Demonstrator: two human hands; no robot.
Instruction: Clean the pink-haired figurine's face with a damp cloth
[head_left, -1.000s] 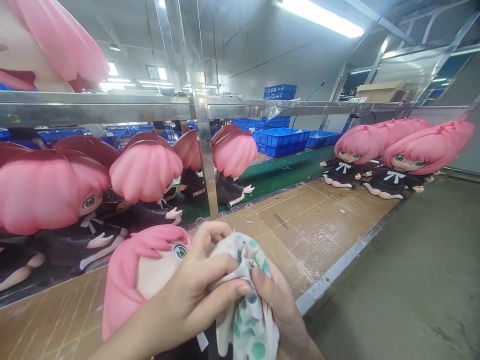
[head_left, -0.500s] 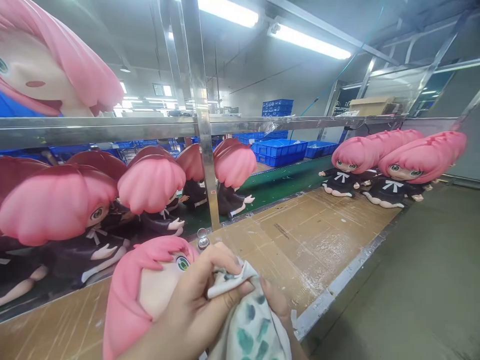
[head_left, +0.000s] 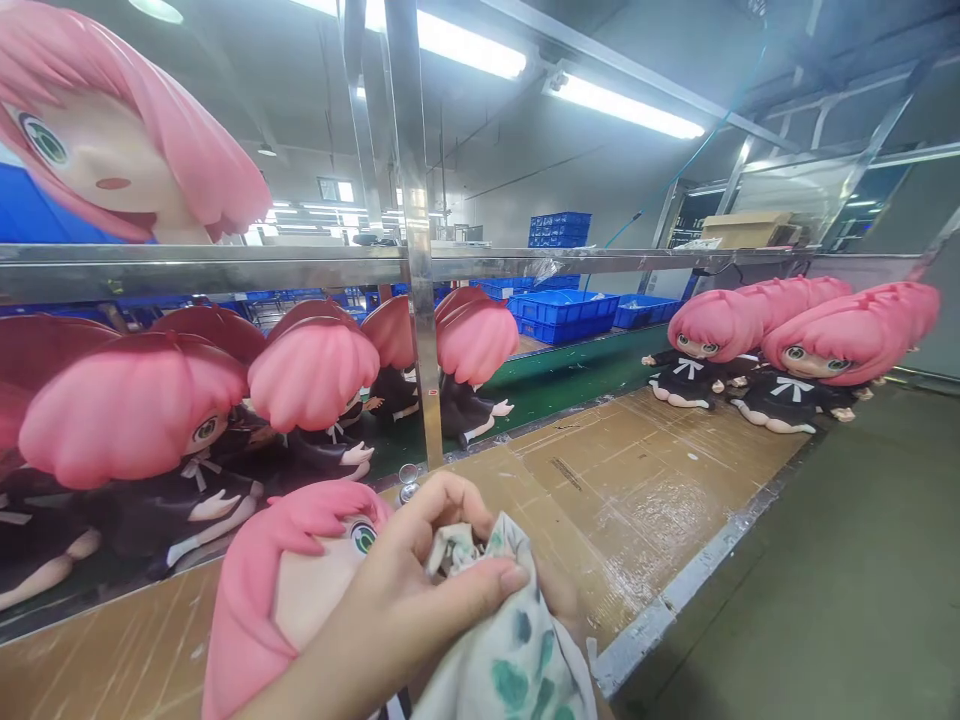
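Head view: tabletop (head_left: 637, 480), cardboard-covered and taped, fills centre and lower left of frame; grey floor (head_left: 840, 560) lower right. Steel shelf rail (head_left: 225, 265) runs across upper half, with upright post (head_left: 420, 300) at centre. Row of pink-haired dolls (head_left: 135, 420) in dark dresses sits behind the rail at left; one more doll head (head_left: 112, 150) on the shelf, upper left. Two dolls (head_left: 787, 350) lie side by side at the far end of the tabletop, right of frame. Blue crates (head_left: 562, 310) stacked in background centre.

Held doll (head_left: 285, 580) at bottom left-centre, pink hair toward camera, face turned right, one green eye showing. Left hand (head_left: 405, 600) at bottom centre, lying over the doll's face; its grip is closed, thumb and fingers pinching the cloth (head_left: 510, 640). Cloth is white with green blotches, bunched against the doll at bottom centre, trailing off the lower edge. Right hand (head_left: 559, 605) mostly hidden under the cloth, only a bit of fingers visible just right of it; grip cannot be told. Small metal knob (head_left: 408, 481) on the tabletop just above the left hand's fingers.
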